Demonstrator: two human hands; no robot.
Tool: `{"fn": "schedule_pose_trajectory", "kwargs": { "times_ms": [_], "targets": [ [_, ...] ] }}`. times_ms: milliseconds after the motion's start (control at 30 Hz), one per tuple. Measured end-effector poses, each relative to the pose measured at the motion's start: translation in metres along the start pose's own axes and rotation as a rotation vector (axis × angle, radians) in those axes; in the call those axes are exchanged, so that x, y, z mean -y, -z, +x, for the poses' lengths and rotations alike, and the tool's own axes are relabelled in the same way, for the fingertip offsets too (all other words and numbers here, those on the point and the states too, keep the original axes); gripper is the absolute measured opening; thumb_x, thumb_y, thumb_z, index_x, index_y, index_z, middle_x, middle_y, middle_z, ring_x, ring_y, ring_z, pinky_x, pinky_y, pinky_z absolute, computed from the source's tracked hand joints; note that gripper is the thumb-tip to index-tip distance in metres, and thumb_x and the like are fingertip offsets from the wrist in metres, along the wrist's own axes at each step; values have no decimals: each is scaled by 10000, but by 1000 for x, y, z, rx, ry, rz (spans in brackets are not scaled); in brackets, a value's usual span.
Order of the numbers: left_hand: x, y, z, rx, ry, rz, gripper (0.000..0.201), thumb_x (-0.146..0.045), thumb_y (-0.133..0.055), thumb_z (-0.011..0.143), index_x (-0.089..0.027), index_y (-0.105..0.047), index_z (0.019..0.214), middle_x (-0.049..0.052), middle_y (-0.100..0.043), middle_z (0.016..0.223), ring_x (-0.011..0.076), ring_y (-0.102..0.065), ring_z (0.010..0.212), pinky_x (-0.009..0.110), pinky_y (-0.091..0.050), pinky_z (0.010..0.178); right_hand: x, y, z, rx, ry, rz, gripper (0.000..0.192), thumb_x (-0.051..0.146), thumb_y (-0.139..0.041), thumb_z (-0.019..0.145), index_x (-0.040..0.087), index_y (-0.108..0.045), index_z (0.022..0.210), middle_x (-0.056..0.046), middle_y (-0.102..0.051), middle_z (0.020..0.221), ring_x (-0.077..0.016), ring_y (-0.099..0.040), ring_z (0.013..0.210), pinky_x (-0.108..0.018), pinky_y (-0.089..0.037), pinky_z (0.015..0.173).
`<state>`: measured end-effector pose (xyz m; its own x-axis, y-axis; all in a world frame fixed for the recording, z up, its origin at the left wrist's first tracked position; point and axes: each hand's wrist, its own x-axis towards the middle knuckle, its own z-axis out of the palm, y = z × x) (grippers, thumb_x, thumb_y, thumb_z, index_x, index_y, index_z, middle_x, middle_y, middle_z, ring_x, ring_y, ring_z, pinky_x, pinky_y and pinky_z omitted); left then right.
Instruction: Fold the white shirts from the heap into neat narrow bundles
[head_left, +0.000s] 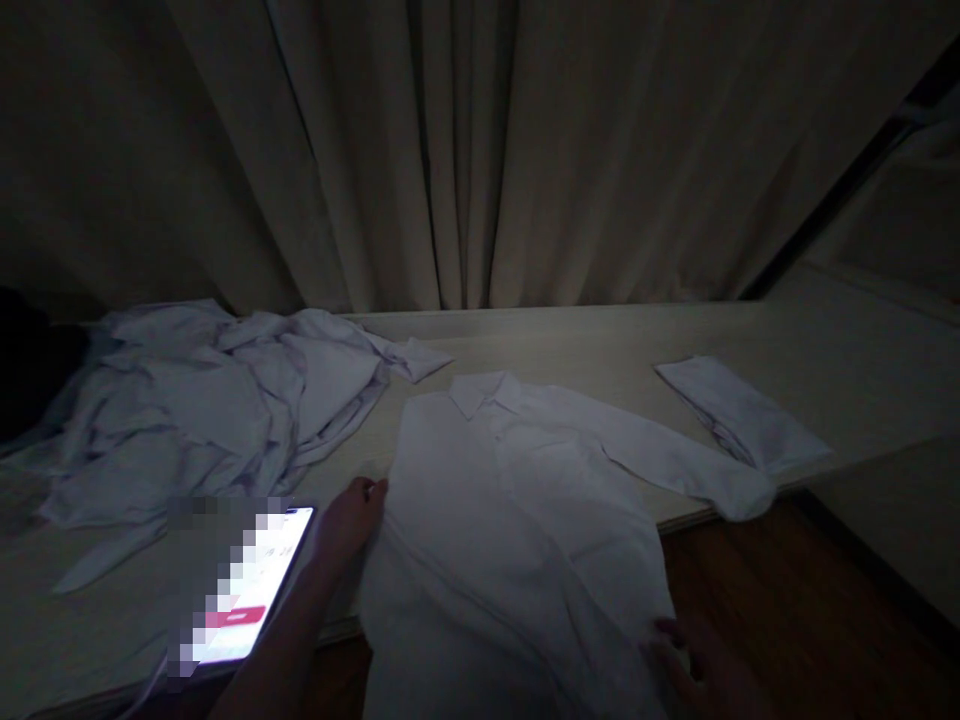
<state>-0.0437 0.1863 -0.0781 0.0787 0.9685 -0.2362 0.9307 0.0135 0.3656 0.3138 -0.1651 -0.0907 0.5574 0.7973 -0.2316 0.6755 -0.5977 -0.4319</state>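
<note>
Shirt [510, 520], white: spread collar-up on the desk [600, 335], hem overhanging, not yet folded; left hand [352, 515] fingers together on its side edge, right hand [697, 660] fingers pinching the hem; one folded shirt [742, 410] done, heap of shirts [202, 410] waiting.

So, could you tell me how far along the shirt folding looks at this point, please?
One folded shirt already lies on the table at the right. In hand: a white shirt spread flat, left hand at its left edge, right hand at its lower hem. Left: a rumpled pile of shirts near the lit phone.
</note>
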Motion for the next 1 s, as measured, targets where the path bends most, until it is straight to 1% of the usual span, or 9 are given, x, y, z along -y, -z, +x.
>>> {"fn": "schedule_pose_trajectory", "kwargs": {
  "times_ms": [67,133,233,333,467,567,767,900,1000],
  "targets": [
    [-1,1,-1,8,1,20,445,-456,-250,862,-162,-561,983,146,-693,956,260,-654,874,327,-451,713,17,-12,4,65,97,18,379,504,-515,754,268,-687,996,-91,-662,1106,-261,-622,1010,-370,-504,879],
    [-1,2,-1,12,1,38,416,-425,-250,863,-163,-559,959,152,-689,961,261,-652,875,324,-446,703,30,-17,4,80,155,32,352,474,-479,757,247,-699,913,-90,-680,1015,-241,-644,926,-356,-509,838],
    [-2,2,-1,18,3,56,382,-396,-258,860,-169,-549,959,150,-687,963,256,-651,875,318,-440,693,33,-11,4,111,107,100,351,454,-390,805,230,-659,820,-63,-685,820,-199,-648,749,-306,-520,699],
    [-3,2,1,26,9,63,370,-406,-271,856,-177,-544,958,143,-689,945,262,-650,872,324,-439,689,23,-2,6,127,58,150,378,474,-345,837,234,-637,856,-52,-689,823,-195,-652,764,-289,-523,692],
    [-6,1,0,28,28,65,428,-447,-259,854,-153,-537,995,175,-685,963,301,-647,898,356,-443,708,11,1,12,-62,94,7,385,445,-438,799,225,-627,1052,-100,-660,1073,-248,-624,997,-362,-515,856],
    [-8,1,-4,-6,25,46,520,-507,-256,850,-130,-484,1126,195,-678,1008,317,-644,925,382,-450,735,24,-5,14,-165,231,-76,384,391,-438,819,222,-609,1118,-107,-602,1203,-252,-559,1127,-408,-465,970],
    [-9,5,-17,-87,16,-32,594,-529,-293,843,-104,-414,1240,209,-650,1079,329,-621,999,417,-453,795,70,-29,15,-91,633,-210,384,254,-444,853,223,-560,1217,-97,-588,1251,-220,-547,1154,-395,-487,969],
    [7,2,-53,-107,38,-257,534,-566,-324,823,-160,-491,1127,113,-689,905,263,-659,850,365,-493,722,63,-38,18,-67,819,-262,427,225,-477,832,263,-529,1254,-85,-547,1312,-256,-522,1190,-444,-502,943],
    [33,-13,-112,0,18,-343,411,-562,-339,825,-243,-572,937,55,-694,900,239,-661,850,363,-508,754,27,-34,17,-68,688,-173,410,306,-466,850,289,-526,1255,-69,-490,1368,-267,-472,1240,-467,-476,971]
  ]
}}
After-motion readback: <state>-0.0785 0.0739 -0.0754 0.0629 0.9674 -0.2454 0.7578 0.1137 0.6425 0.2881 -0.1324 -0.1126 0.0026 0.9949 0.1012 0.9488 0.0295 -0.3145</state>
